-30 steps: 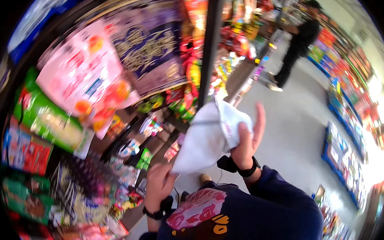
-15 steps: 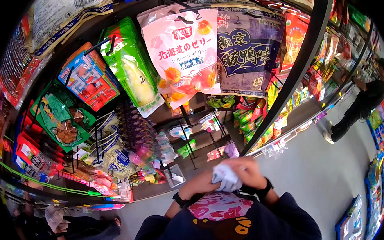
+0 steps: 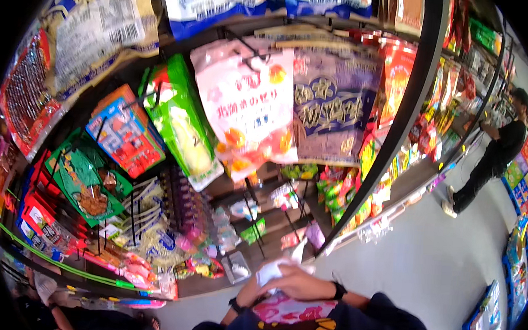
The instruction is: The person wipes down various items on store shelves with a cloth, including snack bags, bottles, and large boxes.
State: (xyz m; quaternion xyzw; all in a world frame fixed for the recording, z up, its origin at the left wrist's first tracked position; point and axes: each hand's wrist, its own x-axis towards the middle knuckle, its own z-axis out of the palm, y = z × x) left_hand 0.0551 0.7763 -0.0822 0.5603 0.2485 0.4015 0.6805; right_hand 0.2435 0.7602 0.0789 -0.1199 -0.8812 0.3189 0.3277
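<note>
In front of my chest, my right hand (image 3: 300, 283) is closed around a crumpled white piece of paper or cloth (image 3: 272, 271), whose exact kind I cannot make out. Close against it, my left hand (image 3: 255, 290) also grips the white piece, its fingers partly hidden behind the right hand. A pale strip (image 3: 298, 250) sticks up beyond the right hand, blurred. Both wrists wear dark bands. Beyond my hands, a pink snack bag (image 3: 246, 103) and a purple-grey snack bag (image 3: 334, 109) hang on the rack, untouched.
Hooks project from the rack, holding a green bag (image 3: 179, 123), a blue-red pack (image 3: 127, 135) and a green pack (image 3: 87, 184). A black post (image 3: 392, 148) rises at the right. One person (image 3: 491, 149) stands in the aisle; another's hand (image 3: 45, 288) shows lower left.
The rack has shifted down in view. My right hand has come down and left, over the white piece and nearer my left hand. The pale strip now shows above them.
</note>
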